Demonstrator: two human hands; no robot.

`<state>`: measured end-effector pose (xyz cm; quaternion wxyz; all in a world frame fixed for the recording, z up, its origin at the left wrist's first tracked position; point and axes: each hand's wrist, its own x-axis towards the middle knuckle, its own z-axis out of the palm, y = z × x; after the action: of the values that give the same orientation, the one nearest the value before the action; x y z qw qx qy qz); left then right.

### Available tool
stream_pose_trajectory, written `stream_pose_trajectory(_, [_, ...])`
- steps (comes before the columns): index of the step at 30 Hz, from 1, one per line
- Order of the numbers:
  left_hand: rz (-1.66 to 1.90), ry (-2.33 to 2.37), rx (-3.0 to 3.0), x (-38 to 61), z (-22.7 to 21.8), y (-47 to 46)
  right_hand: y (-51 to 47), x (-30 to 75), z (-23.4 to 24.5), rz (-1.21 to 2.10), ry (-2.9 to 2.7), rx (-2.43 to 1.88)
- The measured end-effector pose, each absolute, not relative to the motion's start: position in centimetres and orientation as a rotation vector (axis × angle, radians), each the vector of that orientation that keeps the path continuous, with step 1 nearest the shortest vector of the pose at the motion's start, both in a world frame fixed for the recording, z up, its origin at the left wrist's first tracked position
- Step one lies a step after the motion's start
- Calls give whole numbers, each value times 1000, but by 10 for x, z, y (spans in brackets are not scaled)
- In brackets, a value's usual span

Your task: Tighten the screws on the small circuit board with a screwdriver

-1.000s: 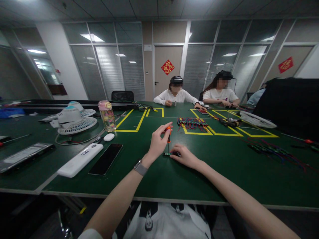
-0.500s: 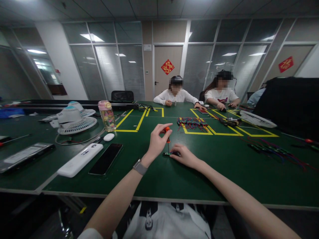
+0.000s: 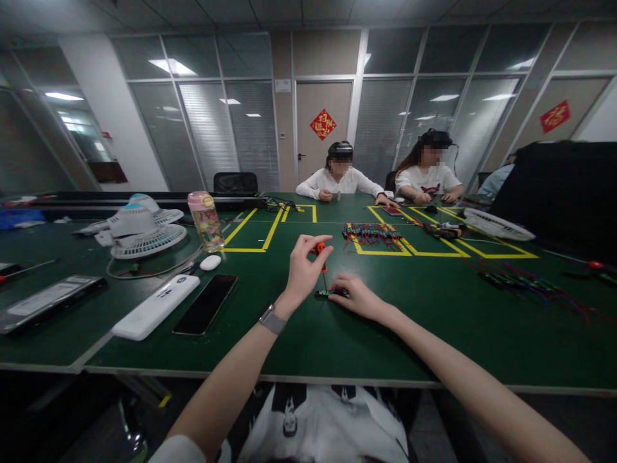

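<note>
My left hand [image 3: 303, 270] pinches the orange handle of a small screwdriver [image 3: 320, 251], held upright with its tip down on a small dark part [image 3: 326, 293] on the green table [image 3: 337, 334]. My right hand [image 3: 357, 297] lies on the table with its fingers closed on that part, holding it in place. A grey watch sits on my left wrist.
A black phone [image 3: 205, 305], a white power bank [image 3: 155, 307], a white mouse [image 3: 210, 262], a pink-capped bottle [image 3: 206, 221] and a desk fan [image 3: 139, 230] lie to the left. A bundle of coloured wires [image 3: 370, 234] lies beyond my hands. Two people sit at the far side.
The camera has tilted down slightly. My left hand's fingers have shifted on the screwdriver handle; both hands stay at the same spot.
</note>
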<state>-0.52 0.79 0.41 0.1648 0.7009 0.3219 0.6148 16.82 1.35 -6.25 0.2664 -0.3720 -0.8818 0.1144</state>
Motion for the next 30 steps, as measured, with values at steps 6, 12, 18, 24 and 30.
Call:
stream_pose_trajectory(6, [1599,762,1916,-4,4,11,14,169,-62,313,-2382,-1002])
stream_pose_trajectory(12, [1728,926,2038,-6,4,9,13,168,-61,307,-2385,-1008])
stream_pose_trajectory(18, [1623,770,2087,-3,4,7,14,168,-63,321,-2380,-998])
stream_pose_trajectory(24, [1698,859,2040,-4,3,9,15,169,-64,312,-2374,-997])
stream_pose_trajectory(30, [1613,785,1959,-5,5,10,14,168,-62,323,-2374,-1003])
